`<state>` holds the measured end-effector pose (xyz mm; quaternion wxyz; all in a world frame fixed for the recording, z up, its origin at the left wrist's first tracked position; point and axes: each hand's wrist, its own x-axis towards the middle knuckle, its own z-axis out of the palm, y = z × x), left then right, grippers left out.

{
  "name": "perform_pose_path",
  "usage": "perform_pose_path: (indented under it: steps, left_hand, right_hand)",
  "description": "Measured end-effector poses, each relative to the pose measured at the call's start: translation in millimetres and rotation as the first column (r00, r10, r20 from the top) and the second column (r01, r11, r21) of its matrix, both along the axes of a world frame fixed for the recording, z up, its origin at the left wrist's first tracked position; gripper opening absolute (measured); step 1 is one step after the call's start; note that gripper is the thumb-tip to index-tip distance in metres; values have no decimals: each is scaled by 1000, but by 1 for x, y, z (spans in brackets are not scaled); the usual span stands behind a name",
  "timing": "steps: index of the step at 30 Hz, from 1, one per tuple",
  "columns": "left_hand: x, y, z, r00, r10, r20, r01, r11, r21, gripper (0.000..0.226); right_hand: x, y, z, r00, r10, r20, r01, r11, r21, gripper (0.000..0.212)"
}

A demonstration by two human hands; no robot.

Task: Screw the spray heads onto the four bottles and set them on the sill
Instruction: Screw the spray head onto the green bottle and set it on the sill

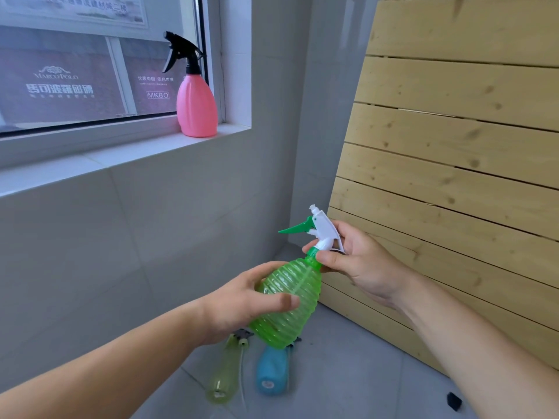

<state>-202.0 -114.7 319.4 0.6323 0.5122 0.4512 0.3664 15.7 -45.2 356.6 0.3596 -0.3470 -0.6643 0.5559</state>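
Observation:
A ribbed green bottle [287, 300] is held tilted in the air below the window. My left hand [242, 300] grips its body. My right hand [351, 261] pinches the green collar under the white spray head [322, 229] with its green trigger. A pink bottle [196, 105] with a black spray head stands upright at the right end of the white sill [121, 155]. On the grey floor lie a pale yellow-green bottle [225, 376] and a blue bottle [272, 373], side by side, with a thin dip tube between them. Their spray heads are mostly hidden behind the green bottle.
A slatted wooden panel [453, 146] leans against the wall on the right. A small black object [453, 400] lies on the floor near my right forearm. Grey tiled wall runs under the sill.

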Motion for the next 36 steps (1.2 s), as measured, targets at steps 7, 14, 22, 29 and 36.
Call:
perform_pose_path:
  steps: [7, 14, 22, 29, 36]
  left_hand:
    - [-3, 0, -3, 987, -4, 161, 24, 992, -124, 64]
    - [-3, 0, -10, 964, -76, 255, 130, 971, -199, 76]
    - [5, 0, -1, 991, 13, 130, -7, 999, -43, 60]
    - [8, -4, 2, 961, -86, 262, 112, 990, -85, 63]
    - [11, -5, 7, 887, -189, 422, 287, 940, -184, 74]
  right_hand:
    - [0, 2, 0, 979, 66, -195, -78, 995, -57, 41]
    - [1, 2, 2, 976, 85, -201, -88, 996, -8, 49]
    - [7, 2, 3, 984, 76, -164, -80, 997, -23, 46]
    - [12, 1, 10, 963, 165, -215, -186, 979, -81, 42]
    - [13, 0, 18, 943, 191, -271, -204, 979, -19, 44]
